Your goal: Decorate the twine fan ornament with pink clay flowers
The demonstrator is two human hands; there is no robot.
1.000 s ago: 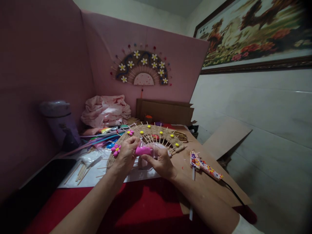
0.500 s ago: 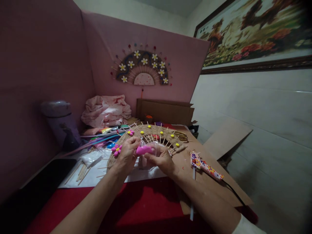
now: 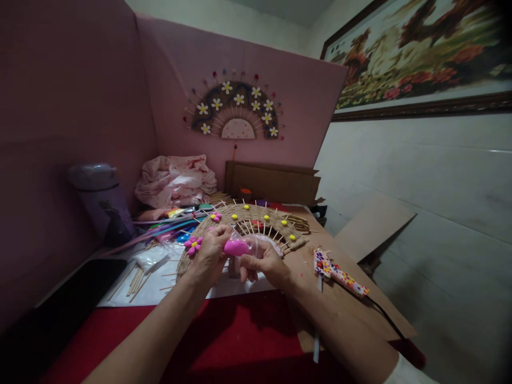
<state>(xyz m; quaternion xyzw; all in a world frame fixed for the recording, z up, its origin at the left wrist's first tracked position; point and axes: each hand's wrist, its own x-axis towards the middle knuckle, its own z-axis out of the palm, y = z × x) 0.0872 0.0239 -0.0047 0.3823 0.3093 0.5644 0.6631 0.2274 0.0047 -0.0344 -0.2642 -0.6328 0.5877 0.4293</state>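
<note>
My left hand [image 3: 210, 255] and my right hand [image 3: 262, 261] meet over the table, both pinching a lump of pink clay [image 3: 236, 247] in a clear plastic wrap. My left fingertips press the clay's left end; my right hand holds the wrap around its right side. Behind them lies a woven fan-shaped piece [image 3: 256, 216] with sticks, yellow dots and two pink flowers [image 3: 193, 245].
A glue gun with a dotted pattern [image 3: 338, 272] and its cord lies on cardboard to the right. Loose sticks [image 3: 138, 277], coloured tools and a pink cloth [image 3: 176, 178] crowd the back left beside a jar [image 3: 100, 197]. A finished fan [image 3: 236, 109] hangs on the pink wall.
The hands and the pink clay have shifted slightly; my right fingers have moved lower on the wrap. The view has drifted a little to the right.
</note>
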